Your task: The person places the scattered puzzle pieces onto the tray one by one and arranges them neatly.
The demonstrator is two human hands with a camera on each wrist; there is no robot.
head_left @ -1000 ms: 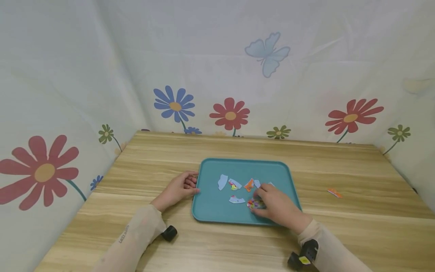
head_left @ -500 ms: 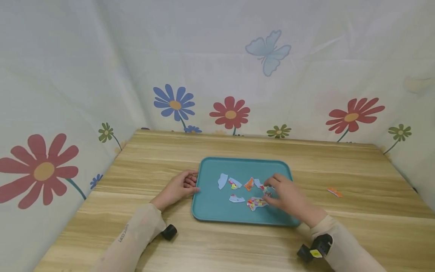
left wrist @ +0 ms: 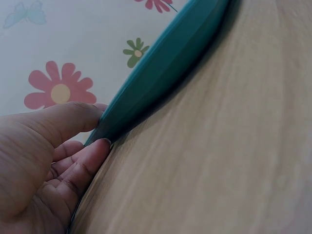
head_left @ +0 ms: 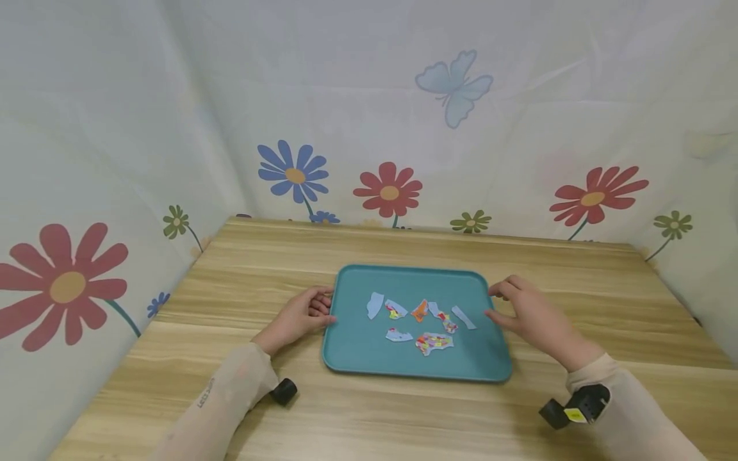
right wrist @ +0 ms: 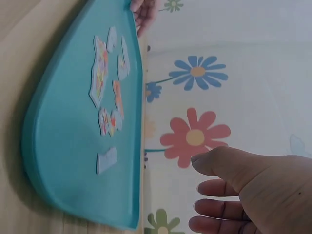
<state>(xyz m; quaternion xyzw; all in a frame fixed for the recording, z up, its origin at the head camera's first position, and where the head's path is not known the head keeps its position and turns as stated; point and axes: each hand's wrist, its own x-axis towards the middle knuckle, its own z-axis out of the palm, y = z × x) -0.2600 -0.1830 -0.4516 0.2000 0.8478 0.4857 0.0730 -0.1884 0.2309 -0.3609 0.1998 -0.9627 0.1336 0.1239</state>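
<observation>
A teal tray (head_left: 369,358) lies on the wooden table, holding several thin, irregular puzzle pieces. A large multicoloured piece (head_left: 434,343) is at its front; an orange piece (head_left: 419,310) and pale blue ones, such as the strip (head_left: 464,317), lie behind. My left hand (head_left: 296,318) pinches the tray's left rim, thumb on top and a fingertip at the lower edge in the left wrist view. At the opposite rim, my right hand (head_left: 536,314) hovers with thumb and fingers apart. In the right wrist view its loosely bent fingers (right wrist: 217,209) hold nothing.
The wooden tabletop (head_left: 277,256) extends around the tray. Behind it hangs a white cloth backdrop (head_left: 334,83) printed with flowers and a butterfly. A black wrist-camera mount (head_left: 588,404) sits on the right sleeve.
My right hand has moved right, from over the pieces to the tray's right rim, uncovering them. The orange piece seen earlier on the table at right no longer shows. The left hand stays put.
</observation>
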